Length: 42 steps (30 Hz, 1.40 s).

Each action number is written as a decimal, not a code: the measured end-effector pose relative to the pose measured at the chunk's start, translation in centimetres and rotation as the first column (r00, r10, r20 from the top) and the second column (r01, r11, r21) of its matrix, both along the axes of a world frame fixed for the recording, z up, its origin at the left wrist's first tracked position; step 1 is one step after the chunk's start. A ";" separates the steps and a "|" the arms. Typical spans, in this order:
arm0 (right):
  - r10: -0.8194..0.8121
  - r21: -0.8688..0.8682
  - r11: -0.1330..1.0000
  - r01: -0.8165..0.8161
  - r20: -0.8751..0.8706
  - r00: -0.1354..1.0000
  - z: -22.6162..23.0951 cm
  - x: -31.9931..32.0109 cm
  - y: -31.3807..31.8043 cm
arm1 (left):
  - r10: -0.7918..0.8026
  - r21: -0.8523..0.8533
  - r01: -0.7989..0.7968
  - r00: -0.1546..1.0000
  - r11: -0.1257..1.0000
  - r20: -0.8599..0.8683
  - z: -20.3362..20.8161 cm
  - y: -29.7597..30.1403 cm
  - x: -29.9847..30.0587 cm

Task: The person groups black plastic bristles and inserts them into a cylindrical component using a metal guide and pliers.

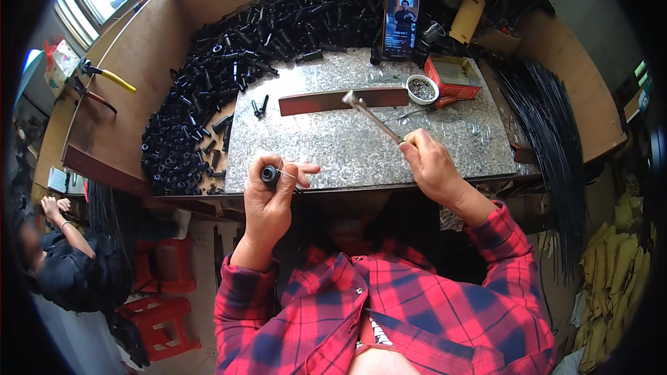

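Observation:
My left hand (266, 201), near the front edge of the granite-patterned slab (333, 142), is closed round a black tubular part (270, 176) with its round open end turned up. A thin pale wire or pin shows by the thumb; its kind is unclear. My right hand (439, 172) grips the handle of a small metal hammer (375, 118). The hammer's head hangs over a reddish-brown bar (313, 103) lying across the slab; I cannot tell whether they touch. A white bowl (410, 96) of small metal bits stands at the bar's right end.
Black tubular parts (201, 90) are heaped left and behind. A phone (401, 24) stands at the back beside a red box (455, 83). Long black strands (549, 111) hang over the right edge. Pliers (111, 80) hang at left, where another person (80, 264) works beside red stools (163, 326).

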State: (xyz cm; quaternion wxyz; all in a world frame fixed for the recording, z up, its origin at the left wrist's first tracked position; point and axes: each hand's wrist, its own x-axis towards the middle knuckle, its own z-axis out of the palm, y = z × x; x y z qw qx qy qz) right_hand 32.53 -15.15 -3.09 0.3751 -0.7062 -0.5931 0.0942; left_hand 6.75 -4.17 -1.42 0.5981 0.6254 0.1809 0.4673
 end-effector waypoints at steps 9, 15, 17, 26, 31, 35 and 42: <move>0.273 -0.022 0.962 -0.272 0.101 0.957 3.4 -1.9 -0.1 | 0.100 -0.006 -0.102 0.986 0.995 -0.136 -2.5 -0.1 0.3; -0.048 0.282 0.936 -0.210 0.694 0.718 5.7 -1.9 0.1 | -0.010 0.161 0.049 0.972 0.986 -0.236 -2.5 -0.5 0.3; -0.072 0.293 0.932 -0.214 0.728 0.682 5.6 -1.9 0.3 | 0.002 0.168 0.033 0.979 0.985 -0.204 -3.0 -0.5 0.4; -0.045 0.282 0.915 -0.290 0.783 0.620 4.7 -2.6 0.6 | 0.098 0.053 -0.089 0.974 0.995 -0.202 -2.4 -1.5 1.2; -0.016 0.275 0.918 -0.286 0.745 0.667 4.3 -2.5 -0.3 | 0.129 0.033 -0.125 0.976 0.992 -0.173 -2.8 -2.0 1.6; -0.038 0.306 0.887 -0.346 0.795 0.606 4.1 -2.4 -0.9 | 0.157 0.090 -0.141 0.966 0.986 -0.206 -3.2 -2.1 1.1; 0.571 -0.175 0.809 -0.561 0.010 0.821 2.4 -2.7 -2.9 | 0.059 0.141 -0.020 0.960 0.990 -0.274 -2.3 -1.5 0.1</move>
